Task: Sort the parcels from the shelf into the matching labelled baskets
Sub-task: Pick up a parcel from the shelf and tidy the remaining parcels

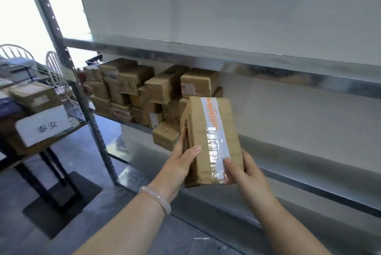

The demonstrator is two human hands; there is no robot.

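Basket, left edge of frame: a wire basket [77,113] sits on a counter [31,149] with a white card [44,124] of handwritten characters on its front. It holds at least one flat brown carton [33,95]; the rest of its contents are too blurred to tell.
Shelf stack, centre-left: brown parcels [144,89] are piled several high on the metal shelf [288,174], and the board to their right is bare.
Left hand: the left hand [183,160] grips the held parcel's left edge, thumb on the front face and fingers curled behind.
Held parcel, centre: an oblong cardboard parcel [208,131] stands on end in the air, in front of the stack and clear of the shelf.
Handling: it looks stiff and fairly light, with dented corners. The glossy tape strip [214,137] down its face is probably slick — the bare cardboard edges likely give the surer hold.
Right hand: the right hand [241,170] clasps the lower right corner, thumb on the tape.
Match: the address label is not readable, so I cannot tell which basket it belongs in.
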